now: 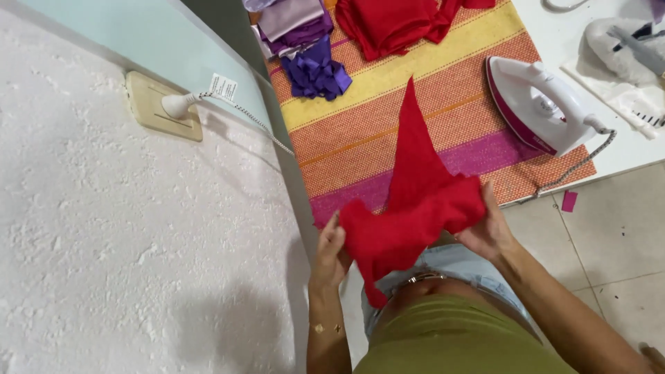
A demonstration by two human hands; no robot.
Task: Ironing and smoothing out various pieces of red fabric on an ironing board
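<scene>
A crumpled red fabric piece is gripped at both ends by the left hand and right hand, apparently so it can be spread over the striped orange, yellow and pink ironing cloth.

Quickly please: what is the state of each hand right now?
Left hand: closed on one end of the red cloth.
Right hand: closed on the other end of the same cloth.

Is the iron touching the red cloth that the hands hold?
Apart. The head view shows the iron lying right of the red cloth, with bare striped cover plainly between them.
</scene>
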